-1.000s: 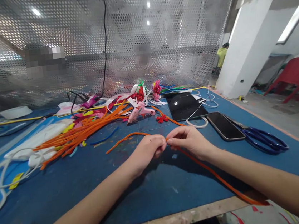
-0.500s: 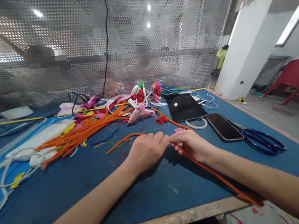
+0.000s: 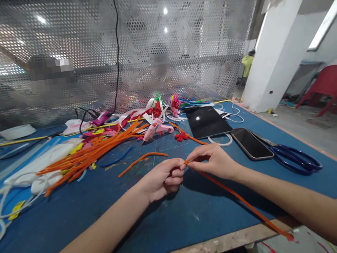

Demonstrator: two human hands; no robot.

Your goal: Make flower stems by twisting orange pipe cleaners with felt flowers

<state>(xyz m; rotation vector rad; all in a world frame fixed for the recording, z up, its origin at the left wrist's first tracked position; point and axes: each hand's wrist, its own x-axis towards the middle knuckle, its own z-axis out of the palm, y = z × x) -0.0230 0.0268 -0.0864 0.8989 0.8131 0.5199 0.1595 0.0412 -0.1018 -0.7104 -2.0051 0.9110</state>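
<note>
Left hand (image 3: pixel 165 177): fingertips pinched at orange stem (image 3: pixel 235 194) upper end | right hand (image 3: pixel 216 161): pinching same end, alongside | stem: trails down to blue table's (image 3: pixel 155 225) near edge

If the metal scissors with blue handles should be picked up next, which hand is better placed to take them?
Probably the right hand: the scissors lie on its side, nearer to it than to the left hand. Both hands hold a thin, fuzzy orange stem.
</note>
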